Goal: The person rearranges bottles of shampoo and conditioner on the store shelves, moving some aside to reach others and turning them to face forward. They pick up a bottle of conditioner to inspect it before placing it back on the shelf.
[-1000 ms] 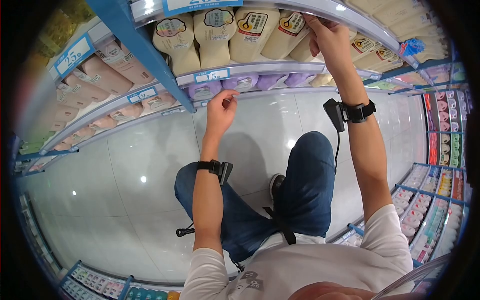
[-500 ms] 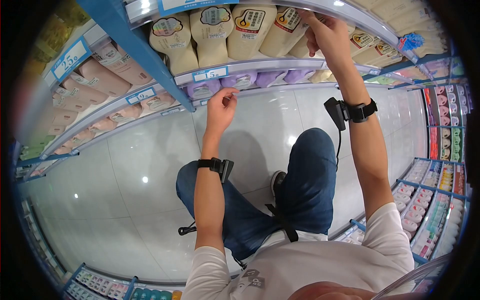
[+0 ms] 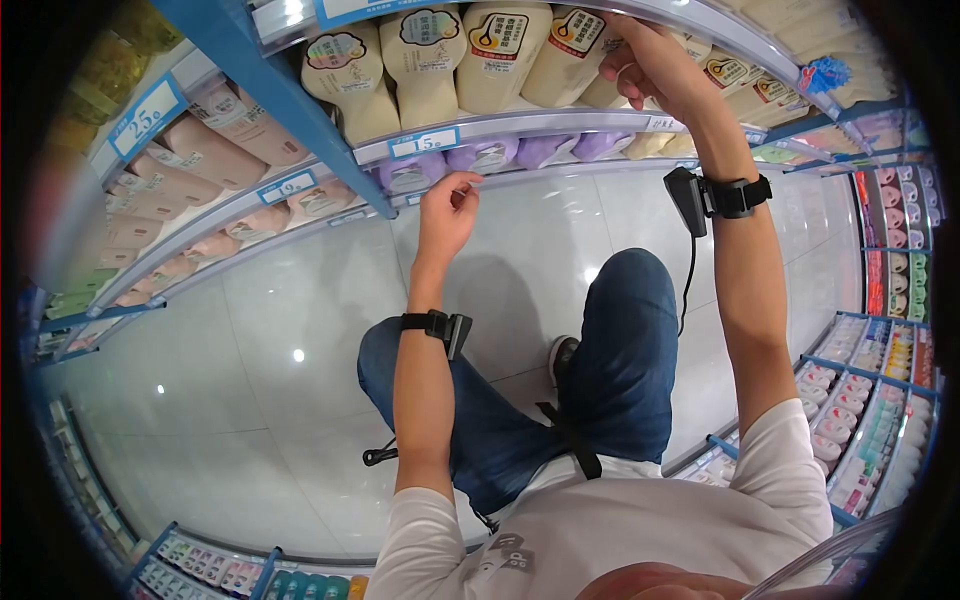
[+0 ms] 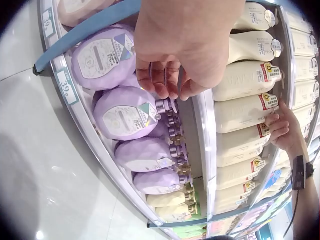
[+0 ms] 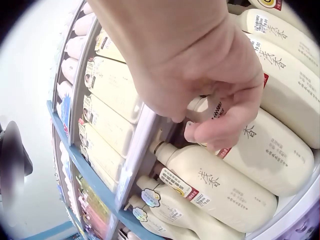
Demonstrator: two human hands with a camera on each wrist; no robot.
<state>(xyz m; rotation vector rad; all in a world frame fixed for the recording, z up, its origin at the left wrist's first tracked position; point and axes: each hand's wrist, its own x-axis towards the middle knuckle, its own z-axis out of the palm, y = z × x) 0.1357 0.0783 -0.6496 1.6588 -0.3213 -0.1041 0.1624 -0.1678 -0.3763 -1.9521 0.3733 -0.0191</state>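
My right hand (image 3: 658,72) is raised to the middle shelf, fingers bent at the top of a cream bottle (image 5: 272,155) with a red-edged label. In the right wrist view the hand covers that bottle's cap and part of its neck; I cannot tell whether the fingers pinch it. Similar cream bottles (image 3: 505,55) stand in a row beside it. My left hand (image 3: 447,215) hovers by the lower shelf, fingers loosely curled and holding nothing. Purple pump bottles (image 4: 125,112) stand just past its fingertips in the left wrist view.
A blue upright post (image 3: 290,110) divides this bay from one with pink bottles (image 3: 205,150). Price tags (image 3: 424,143) line the shelf edges. A blue tuft (image 3: 826,77) hangs at the right. Grey tiles (image 3: 310,400) cover the floor, and stocked shelves (image 3: 865,400) stand behind on the right.
My right hand has shifted slightly to the right, with its wrist and forearm, and turned a little at the bottle's top. The left hand has barely moved. The bottles stay in place.
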